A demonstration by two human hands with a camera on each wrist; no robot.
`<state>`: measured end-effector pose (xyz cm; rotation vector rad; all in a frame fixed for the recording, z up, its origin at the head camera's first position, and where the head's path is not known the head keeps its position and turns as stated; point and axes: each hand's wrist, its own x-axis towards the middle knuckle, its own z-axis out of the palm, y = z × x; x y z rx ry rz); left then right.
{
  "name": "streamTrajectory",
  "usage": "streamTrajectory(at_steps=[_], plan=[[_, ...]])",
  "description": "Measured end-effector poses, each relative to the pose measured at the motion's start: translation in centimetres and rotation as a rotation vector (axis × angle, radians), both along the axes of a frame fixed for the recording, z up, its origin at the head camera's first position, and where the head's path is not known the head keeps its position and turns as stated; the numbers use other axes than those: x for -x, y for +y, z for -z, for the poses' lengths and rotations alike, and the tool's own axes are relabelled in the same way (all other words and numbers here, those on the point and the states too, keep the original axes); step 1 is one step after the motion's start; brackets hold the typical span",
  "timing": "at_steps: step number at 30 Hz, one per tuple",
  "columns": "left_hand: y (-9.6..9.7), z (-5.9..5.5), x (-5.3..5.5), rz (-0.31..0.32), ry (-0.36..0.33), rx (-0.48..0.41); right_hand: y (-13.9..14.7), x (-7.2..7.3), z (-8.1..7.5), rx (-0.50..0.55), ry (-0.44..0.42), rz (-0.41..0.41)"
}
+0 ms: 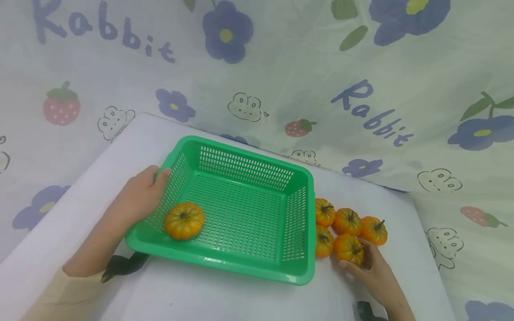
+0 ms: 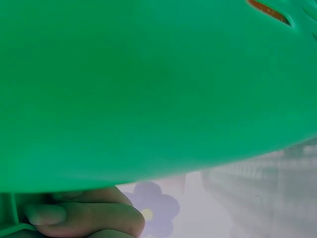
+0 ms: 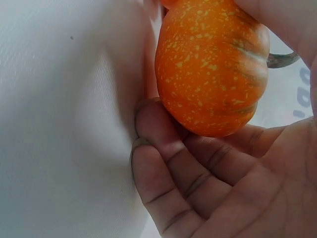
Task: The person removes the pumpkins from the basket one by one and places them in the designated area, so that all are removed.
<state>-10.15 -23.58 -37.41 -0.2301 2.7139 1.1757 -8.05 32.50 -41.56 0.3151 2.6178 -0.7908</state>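
My left hand grips the left rim of a green plastic basket, thumb over the top edge. In the left wrist view the fingers curl under the basket's rim. Inside the basket, at its near left corner, lies one small orange pumpkin. To the right of the basket, my right hand holds another small pumpkin between thumb and fingers. The right wrist view shows this speckled pumpkin against the fingers, close to the white tabletop.
More pumpkins, such as the far right one, the middle one and the one by the basket, sit clustered beside the basket's right wall. A patterned cloth hangs behind the white table.
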Motion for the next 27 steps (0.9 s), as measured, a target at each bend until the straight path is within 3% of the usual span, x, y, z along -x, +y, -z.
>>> streamTrajectory(at_steps=[16, 27], plan=[[-0.03, -0.05, -0.07, 0.0, 0.002, 0.011, -0.43, -0.01, -0.08, -0.009, -0.005, -0.002], [0.12, -0.29, -0.11, -0.004, 0.01, 0.018, -0.65, -0.03, 0.21, -0.06, 0.044, -0.033]])
